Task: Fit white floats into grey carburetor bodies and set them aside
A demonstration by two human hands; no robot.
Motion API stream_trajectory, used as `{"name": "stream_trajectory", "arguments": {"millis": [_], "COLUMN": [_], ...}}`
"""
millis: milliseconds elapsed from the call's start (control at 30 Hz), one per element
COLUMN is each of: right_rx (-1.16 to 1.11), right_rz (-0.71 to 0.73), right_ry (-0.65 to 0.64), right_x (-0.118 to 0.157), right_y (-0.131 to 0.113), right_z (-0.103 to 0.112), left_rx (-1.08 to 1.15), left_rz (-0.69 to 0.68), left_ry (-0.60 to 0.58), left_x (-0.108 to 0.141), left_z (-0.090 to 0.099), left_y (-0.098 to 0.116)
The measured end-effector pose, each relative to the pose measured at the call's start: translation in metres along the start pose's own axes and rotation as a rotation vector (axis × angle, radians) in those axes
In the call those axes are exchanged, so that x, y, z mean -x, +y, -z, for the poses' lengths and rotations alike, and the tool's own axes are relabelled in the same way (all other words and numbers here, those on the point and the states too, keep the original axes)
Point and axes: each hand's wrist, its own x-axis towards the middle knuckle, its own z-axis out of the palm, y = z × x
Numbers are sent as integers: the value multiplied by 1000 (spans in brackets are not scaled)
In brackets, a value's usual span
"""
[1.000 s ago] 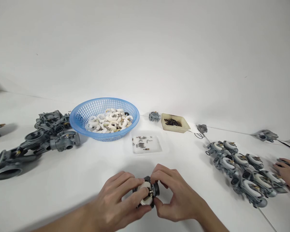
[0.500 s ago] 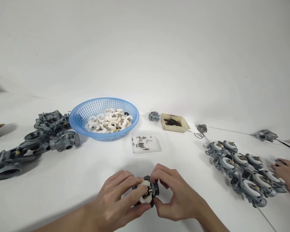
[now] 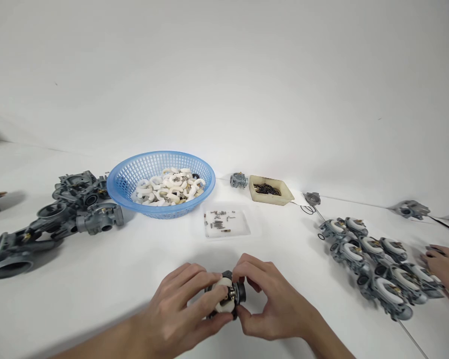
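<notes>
Far L of the clear tray I see a heap of grey metal bodies; nearer it, just L & a bit behind, stands a blue basket w/ lots of white curved pcs inside. In front of the tray, slightly L, the person's L hand is closed on a metal unit, index finger on its white insert. That unit is directly in front of the tray, which has small metal bits in it. R hand, in front & R of the tray, pinches the unit's R end betw. thumb & fingers. Behind the tray, to R, there's a cream tub w/ black rings. Well R of the tray: a grp of bodies w/ white inserts, then another person's hand; can't tell what that one grips.
</notes>
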Motion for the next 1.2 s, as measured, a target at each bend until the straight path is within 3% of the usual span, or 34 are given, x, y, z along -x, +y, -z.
{"name": "stream_trajectory", "arguments": {"millis": [1200], "right_rx": [-121], "right_rz": [32], "right_ry": [83], "right_x": [-2], "right_y": [7], "right_z": [-7], "left_rx": [29], "left_rz": [45], "left_ry": [10], "left_x": [0], "left_z": [-1], "left_y": [1]}}
